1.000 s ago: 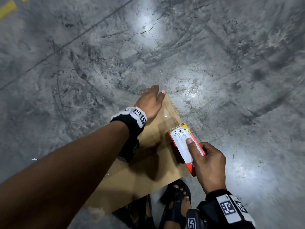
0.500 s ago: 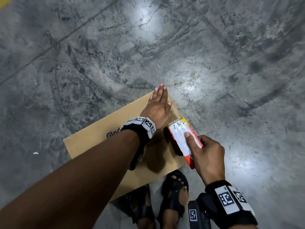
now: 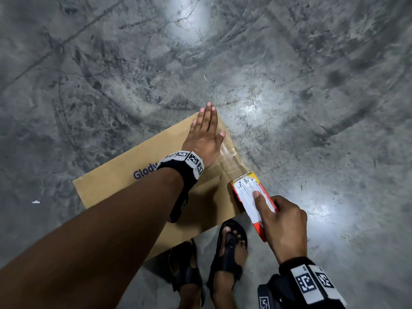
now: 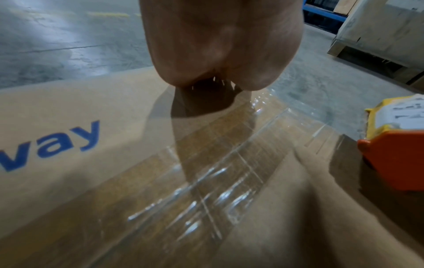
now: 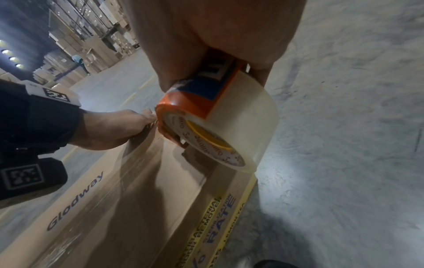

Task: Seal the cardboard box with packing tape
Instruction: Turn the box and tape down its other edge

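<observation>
Presently, clear tape [image 4: 206,183] is laid along the cardboard box [image 3: 124,188] seam, pressed by the flat left hand [image 3: 204,134]; tape dispenser [image 3: 252,197] is clasped in the right hand [image 3: 283,224] grip, strip judged uncut.

The light here is dim and cold, falling from overhead; it leaves bright glare patches on the polished concrete floor [image 3: 191,16] ahead of me and to my right. My left hand [image 3: 204,134] and forearm throw a soft dark shadow across the cardboard box [image 3: 107,188]. The clear tape strip [image 4: 206,190] glints with small white highlights. From my head the floor lines bow towards the edges. Both wrist views are smeared and soft, my palms looming out of focus, and the rows of ceiling lamps [image 5: 9,58] far off flare.
</observation>
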